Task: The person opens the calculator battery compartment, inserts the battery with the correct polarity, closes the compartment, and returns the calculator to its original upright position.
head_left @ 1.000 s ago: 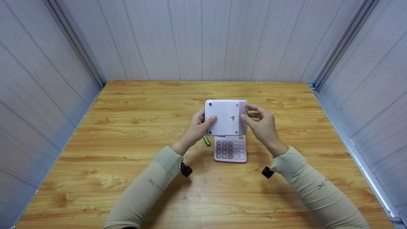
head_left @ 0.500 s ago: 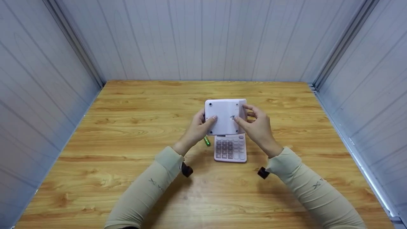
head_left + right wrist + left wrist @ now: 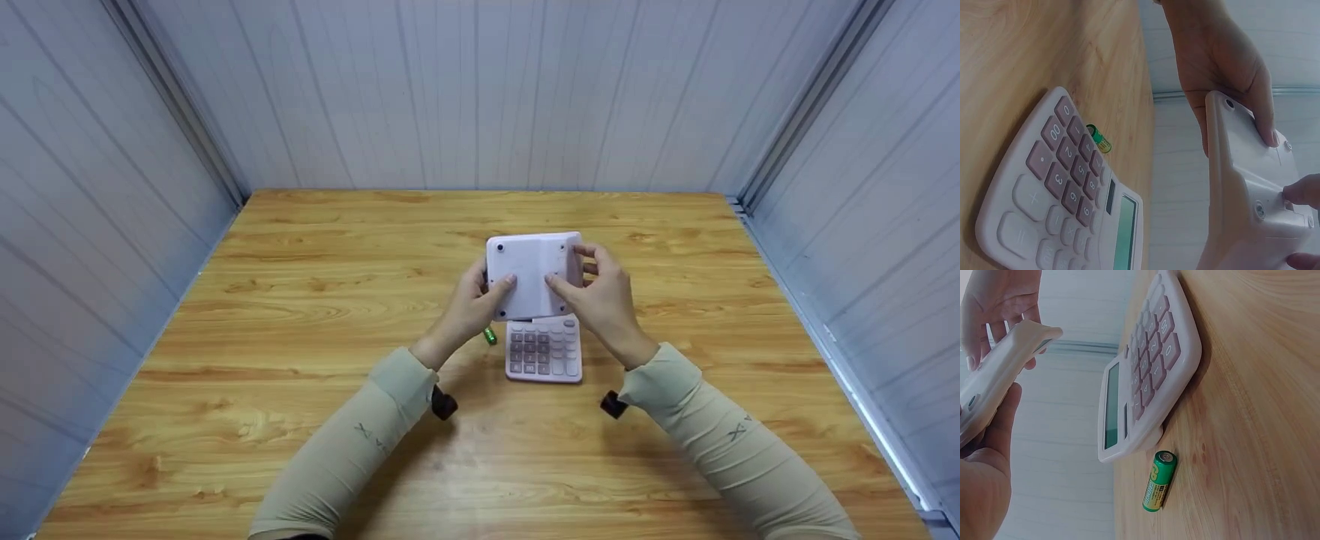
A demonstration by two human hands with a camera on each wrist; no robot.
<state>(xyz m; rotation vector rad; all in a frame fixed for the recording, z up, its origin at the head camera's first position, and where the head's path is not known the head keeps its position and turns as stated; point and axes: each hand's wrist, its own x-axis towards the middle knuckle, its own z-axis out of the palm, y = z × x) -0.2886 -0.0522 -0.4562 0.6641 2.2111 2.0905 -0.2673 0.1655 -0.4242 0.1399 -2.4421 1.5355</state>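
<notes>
A pale pink calculator [image 3: 529,279] is held up off the table, its back toward the head camera and its keys hidden. My left hand [image 3: 474,301] grips its left edge, thumb flat on the back. At the thick right edge my right hand [image 3: 604,301] pinches it, fingers behind the edge. The right thumb [image 3: 1302,191] presses at the small battery-cover latch in the right wrist view. Under it, a second pink calculator [image 3: 544,354] lies keys up on the table. Beside that one lies a green GP battery [image 3: 1159,480].
The wood-grain table [image 3: 315,315] is enclosed by pale panel walls [image 3: 480,97] at the back and both sides. Dark wrist cameras [image 3: 444,406] hang under both sleeves, close over the tabletop.
My right hand has moved left, its thumb sliding from the calculator's thick edge onto the latch. The held calculator has tilted slightly. My left hand keeps its grip.
</notes>
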